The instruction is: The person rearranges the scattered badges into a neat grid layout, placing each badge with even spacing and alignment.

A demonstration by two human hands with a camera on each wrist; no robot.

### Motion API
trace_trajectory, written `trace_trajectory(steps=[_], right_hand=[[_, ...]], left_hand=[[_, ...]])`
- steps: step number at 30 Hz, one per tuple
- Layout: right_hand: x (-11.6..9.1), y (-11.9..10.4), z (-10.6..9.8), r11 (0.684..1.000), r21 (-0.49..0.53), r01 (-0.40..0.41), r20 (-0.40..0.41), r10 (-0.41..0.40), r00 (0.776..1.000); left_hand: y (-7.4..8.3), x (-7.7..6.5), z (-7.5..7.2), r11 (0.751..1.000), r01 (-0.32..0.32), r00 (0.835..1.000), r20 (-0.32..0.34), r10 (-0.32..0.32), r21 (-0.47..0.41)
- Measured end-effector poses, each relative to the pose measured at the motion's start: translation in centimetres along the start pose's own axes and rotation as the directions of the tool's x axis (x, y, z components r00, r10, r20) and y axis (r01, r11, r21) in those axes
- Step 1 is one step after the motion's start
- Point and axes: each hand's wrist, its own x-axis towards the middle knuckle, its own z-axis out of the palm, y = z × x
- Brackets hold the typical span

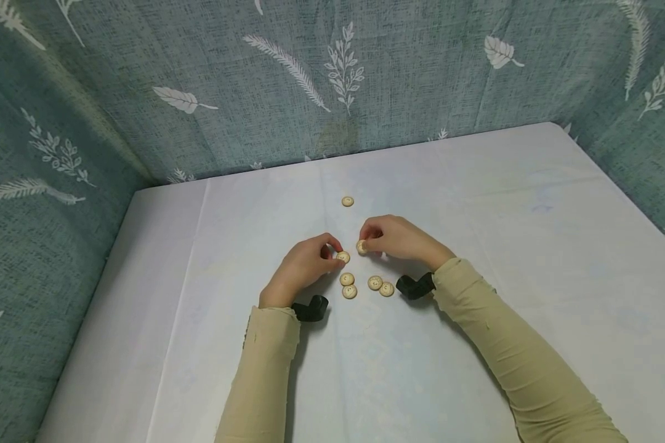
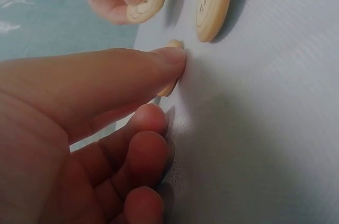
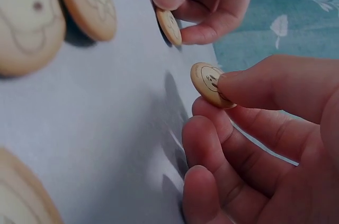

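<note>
My left hand point(image 1: 305, 264) pinches a round tan disc point(image 1: 343, 258) with a drawn face between thumb and forefinger, close to the white cloth. In the left wrist view the thumb covers much of that disc point(image 2: 168, 89). To the right and slightly farther back, my right hand point(image 1: 396, 239) holds a similar disc point(image 1: 361, 247) by its edge. The right wrist view shows this disc point(image 3: 206, 82) tilted and raised off the cloth, its face partly under the thumb. On the near side of the hands lie two pairs of like discs, a left pair point(image 1: 349, 292) and a right pair point(image 1: 375, 283).
One more disc point(image 1: 347, 201) lies alone beyond both hands. A white cloth point(image 1: 465, 369) covers the table, and a green leaf-patterned curtain point(image 1: 288, 123) hangs behind its far edge. Black wrist cameras, one left point(image 1: 311, 309) and one right point(image 1: 414, 287), jut inward near the discs.
</note>
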Motion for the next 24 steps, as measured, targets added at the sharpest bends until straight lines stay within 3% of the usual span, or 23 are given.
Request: trace_trajectory(steps=[11, 24], right_hand=[[-0.1, 0.9, -0.9, 0.996, 0.085, -0.001, -0.037, 0.004, 0.999], [-0.1, 1.6, -1.5, 0.987, 0.158, -0.025, 0.007, 0.024, 1.0]], left_hand=[[0.1, 0.1, 0.3, 0.999, 0.001, 1.0, -0.026, 0.0, 0.042], [0.4, 0.1, 0.5, 0.997, -0.042, 0.997, -0.068, 0.046, 0.064]])
